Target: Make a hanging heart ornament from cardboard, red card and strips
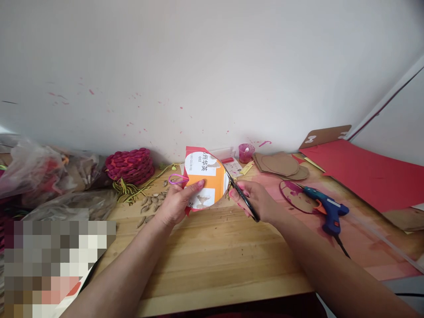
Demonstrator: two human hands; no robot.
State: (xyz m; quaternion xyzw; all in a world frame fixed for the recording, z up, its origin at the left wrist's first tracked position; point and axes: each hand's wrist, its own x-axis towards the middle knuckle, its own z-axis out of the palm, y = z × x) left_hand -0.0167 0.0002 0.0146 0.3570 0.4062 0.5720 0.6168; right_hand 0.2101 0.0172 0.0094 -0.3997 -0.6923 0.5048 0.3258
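Note:
My left hand (180, 198) grips a rounded piece of cardboard (195, 180), its thumb lying on the orange and white printed face. Red paper shows around parts of the cardboard's edge, and a pink loop of cord (177, 178) sticks out at its left side. In my right hand (253, 198) is a pair of scissors (245, 199) with black handles. The blades lie along the cardboard's right edge; whether they are parted I cannot make out. Both hands are above the wooden table (198, 260).
A blue glue gun (326, 205) lies at right, beside a red sheet (371, 172). Cut cardboard pieces (278, 164) and a pink cup (246, 153) stand near the wall. At left are pink, bumpy stacked rounds (130, 165), brown shell-like pieces (154, 201) and plastic bags (36, 168).

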